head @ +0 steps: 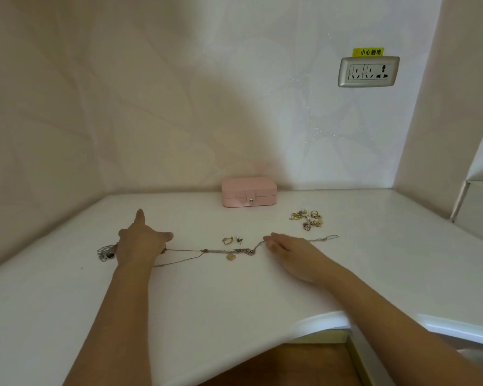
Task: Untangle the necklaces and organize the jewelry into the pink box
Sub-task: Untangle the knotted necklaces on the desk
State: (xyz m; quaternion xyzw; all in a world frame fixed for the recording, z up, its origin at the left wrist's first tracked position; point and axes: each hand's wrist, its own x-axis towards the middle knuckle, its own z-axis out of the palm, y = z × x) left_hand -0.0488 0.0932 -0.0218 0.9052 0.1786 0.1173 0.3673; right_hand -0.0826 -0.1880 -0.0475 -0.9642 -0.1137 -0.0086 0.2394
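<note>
White tabletop is carrying everything, with two bare forearms reaching across it from the near edge. The left hand is resting on the surface with its index finger and thumb sticking out straight and its other fingers curling under, right where a chain is coming out from beneath it; whether they are pinching that chain or only pressing it cannot be told. The right hand is lying flat, its straight fingertips pressing down on the chain. The tangled necklaces are stretching in a line between the two hands, knotted near the middle, with a gold pendant lying just beside the strands. One bunch of silver chain is spilling out to the left of the left hand, and a thin loop is trailing past the right hand. Just behind the line, a few small earrings are lying loose. Farther back on the right, a pile of rings and earrings is sitting apart. The pink box is standing closed, its clasp fastened, against the wall, well behind the hands. Above it to the right, a wall socket is showing under a yellow label.
</note>
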